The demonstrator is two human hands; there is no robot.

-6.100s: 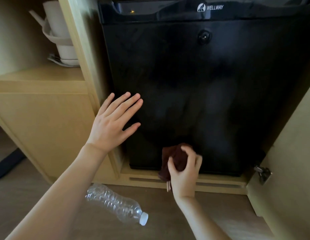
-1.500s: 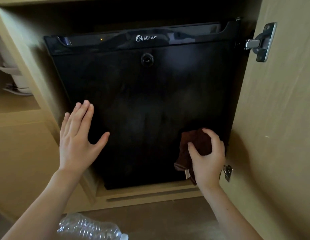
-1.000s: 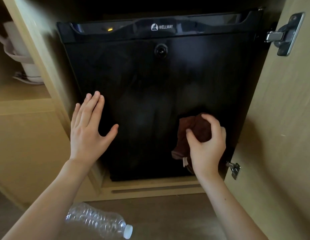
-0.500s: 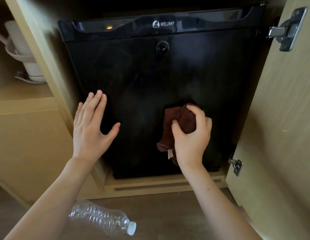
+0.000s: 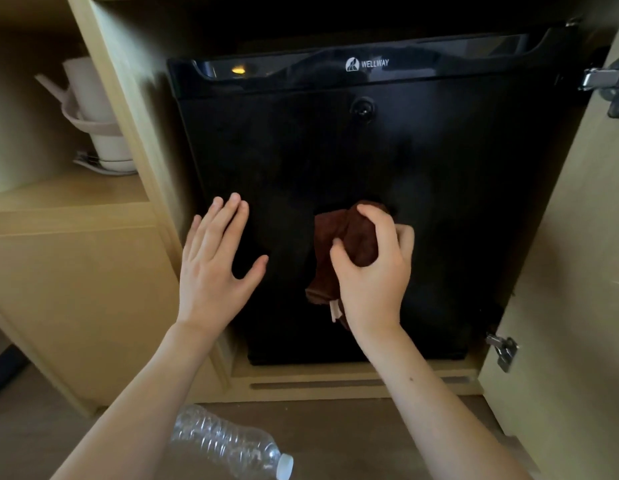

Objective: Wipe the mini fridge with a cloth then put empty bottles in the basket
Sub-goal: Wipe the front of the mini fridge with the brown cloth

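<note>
A black mini fridge (image 5: 422, 161) with a WELLWAY logo stands inside a wooden cabinet, its door closed. My right hand (image 5: 374, 278) grips a bunched dark brown cloth (image 5: 342, 240) and presses it against the lower middle of the fridge door. My left hand (image 5: 214, 268) lies flat with fingers spread on the door's lower left edge. An empty clear plastic bottle (image 5: 228, 445) with a white cap lies on its side on the floor below my arms. No basket is in view.
The open wooden cabinet door (image 5: 578, 271) stands at the right with metal hinges (image 5: 605, 84). On a shelf to the left sits a white kettle-like appliance (image 5: 97, 116). The wooden cabinet base (image 5: 335, 382) runs below the fridge.
My right hand has swept the cloth leftwards from the door's lower right towards its middle. My left hand stays flat on the left edge. The view has shifted slightly.
</note>
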